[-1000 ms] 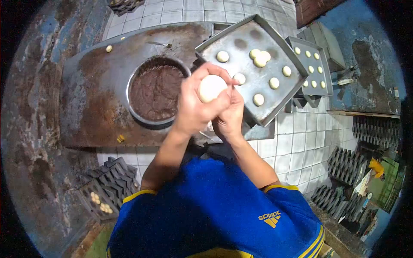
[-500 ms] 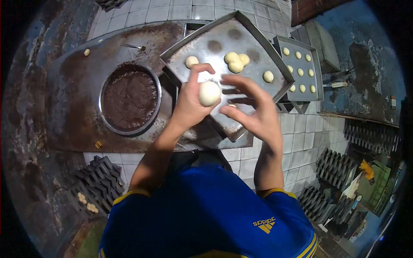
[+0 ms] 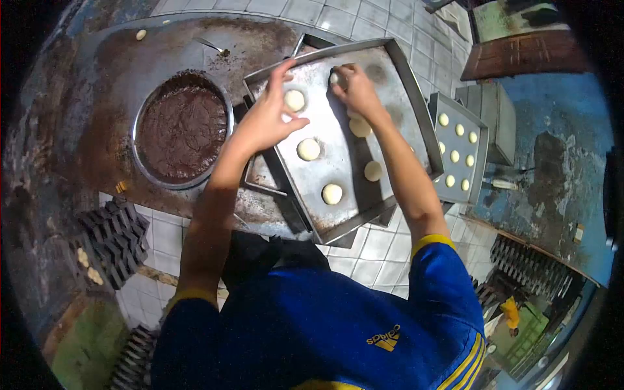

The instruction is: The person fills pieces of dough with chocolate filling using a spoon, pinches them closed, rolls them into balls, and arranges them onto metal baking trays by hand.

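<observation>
My left hand (image 3: 266, 123) is over the left side of the large metal tray (image 3: 406, 71), thumb and fingers spread apart. Between them, lower down, a round dough ball (image 3: 294, 99) rests on the tray. Toward the tray's far edge, my right hand (image 3: 356, 92) has its fingers curled closed around a dough ball (image 3: 335, 78), of which only a pale bit shows. More dough balls sit nearer me, among them one at the left (image 3: 309, 149) and one close to the front (image 3: 332, 194). My right forearm partly hides other dough (image 3: 360, 127).
Left of the tray stands a round metal pan (image 3: 229, 123) of dark brown filling (image 3: 182, 130), with a spoon (image 3: 211, 45) lying beyond it. A smaller tray (image 3: 478, 162) holding several dough balls is at the right. Stacked dark moulds (image 3: 117, 240) are at lower left.
The dough ball has left my left hand, which has opened. My right hand has moved away from it to the tray's far part and closed. The view has turned somewhat.
</observation>
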Demonstrator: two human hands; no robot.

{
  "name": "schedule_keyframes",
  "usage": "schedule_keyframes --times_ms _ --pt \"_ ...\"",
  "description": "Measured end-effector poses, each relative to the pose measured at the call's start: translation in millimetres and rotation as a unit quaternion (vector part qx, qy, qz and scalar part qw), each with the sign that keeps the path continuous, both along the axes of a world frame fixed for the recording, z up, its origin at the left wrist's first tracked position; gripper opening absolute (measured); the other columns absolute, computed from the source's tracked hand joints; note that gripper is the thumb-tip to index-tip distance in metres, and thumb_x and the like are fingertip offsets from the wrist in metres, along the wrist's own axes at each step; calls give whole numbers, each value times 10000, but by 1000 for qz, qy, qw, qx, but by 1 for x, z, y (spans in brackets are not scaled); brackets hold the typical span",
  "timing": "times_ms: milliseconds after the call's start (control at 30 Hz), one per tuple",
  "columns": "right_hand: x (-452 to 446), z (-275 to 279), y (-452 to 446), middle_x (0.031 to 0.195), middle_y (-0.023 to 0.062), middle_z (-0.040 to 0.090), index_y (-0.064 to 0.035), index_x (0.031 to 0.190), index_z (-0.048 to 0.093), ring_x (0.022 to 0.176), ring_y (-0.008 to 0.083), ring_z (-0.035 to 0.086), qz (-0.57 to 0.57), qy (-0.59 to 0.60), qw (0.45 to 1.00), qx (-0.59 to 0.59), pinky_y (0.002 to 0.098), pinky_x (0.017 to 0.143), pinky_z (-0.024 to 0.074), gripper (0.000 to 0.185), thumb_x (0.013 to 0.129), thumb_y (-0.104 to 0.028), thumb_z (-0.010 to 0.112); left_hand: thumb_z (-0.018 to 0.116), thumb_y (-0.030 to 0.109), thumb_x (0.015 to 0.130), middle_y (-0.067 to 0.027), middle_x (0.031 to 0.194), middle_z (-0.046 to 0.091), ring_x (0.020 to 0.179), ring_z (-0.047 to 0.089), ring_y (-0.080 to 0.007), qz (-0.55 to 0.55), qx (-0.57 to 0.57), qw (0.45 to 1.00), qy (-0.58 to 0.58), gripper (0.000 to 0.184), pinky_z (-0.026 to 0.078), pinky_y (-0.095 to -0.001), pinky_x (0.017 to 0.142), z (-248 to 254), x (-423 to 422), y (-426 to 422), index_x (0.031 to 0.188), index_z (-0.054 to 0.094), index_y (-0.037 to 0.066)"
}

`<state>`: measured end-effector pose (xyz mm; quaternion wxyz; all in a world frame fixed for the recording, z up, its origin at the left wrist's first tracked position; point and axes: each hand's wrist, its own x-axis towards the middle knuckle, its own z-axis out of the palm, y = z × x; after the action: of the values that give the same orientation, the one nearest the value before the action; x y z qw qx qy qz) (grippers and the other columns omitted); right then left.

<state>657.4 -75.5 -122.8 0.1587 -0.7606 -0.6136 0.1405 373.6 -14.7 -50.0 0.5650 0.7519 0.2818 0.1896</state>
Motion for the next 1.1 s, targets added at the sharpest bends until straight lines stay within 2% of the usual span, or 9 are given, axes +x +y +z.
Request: schedule_keyframes --times_ms 133,267,333,433,533,733,967,1067,1100 --pt "-26 -41 8 1714 310 220 148 1597 275 1619 419 176 76 -227 970 -35 516 1314 188 1090 1010 -761 404 844 96 836 -308 1483 500 878 726 -243 93 -54 994 23 1066 605 -392 826 -4 -58 -19 1652 158 117" --pt "-10 -48 15 1721 322 181 127 1626 215 1627 402 158 55 -160 985 -33 481 1316 193 1066 1030 -737 401 821 120 870 -231 1468 540 1013 692 -242 48 -53 997 -6 983 594 -396 877 -2 -35 -50 1640 209 100" --pt "35 -34 19 1722 289 228 105 1624 267 1626 366 188 15 344 937 -54 417 1315 198 1016 1042 -715 416 810 159 885 -195 1393 603 1072 689 -290 6 -34 999 -1 858 561 -432 950 -3 -5 -63 1585 317 91" --pt "82 23 -19 1530 214 567 -21 1516 550 1404 340 562 85 110 987 -81 397 1180 430 616 1002 -336 681 786 184 899 -187 1311 643 1100 686 -329 -58 7 998 -10 653 545 -449 971 -10 30 -74 1453 461 66" --pt "95 40 -57 1418 195 649 -35 1409 648 1242 352 670 149 39 945 -287 418 1059 530 588 860 -187 791 761 193 904 -188 1223 668 1113 677 -360 -138 31 990 -11 453 536 -457 970 -28 62 -83 1283 565 42" --pt "50 31 -105 1168 201 704 -21 1234 707 1116 416 680 54 -40 991 -113 489 963 557 541 742 -199 843 734 193 869 -174 1075 675 1062 660 -373 -212 88 973 -15 294 520 -462 937 -63 127 -104 1069 597 27" --pt "65 74 -158 1144 182 710 -14 1185 685 1099 344 700 40 9 982 -185 432 938 556 435 774 -153 707 743 216 828 -155 915 700 914 695 -364 -212 126 964 98 299 544 -478 817 -77 147 -90 1027 612 35" --pt "34 134 -199 1170 117 720 -2 1233 673 1106 240 694 -27 193 945 -262 377 941 546 454 801 -142 660 738 279 873 -151 889 709 862 705 -322 -177 97 976 81 326 554 -430 793 -96 143 -90 1037 617 25" --pt "11 149 -217 1180 86 711 7 1249 670 1110 201 678 -89 332 929 -137 361 948 539 461 810 -131 647 740 317 901 -153 912 719 866 708 -301 -150 64 984 68 349 559 -409 801 -99 142 -89 1049 623 24"
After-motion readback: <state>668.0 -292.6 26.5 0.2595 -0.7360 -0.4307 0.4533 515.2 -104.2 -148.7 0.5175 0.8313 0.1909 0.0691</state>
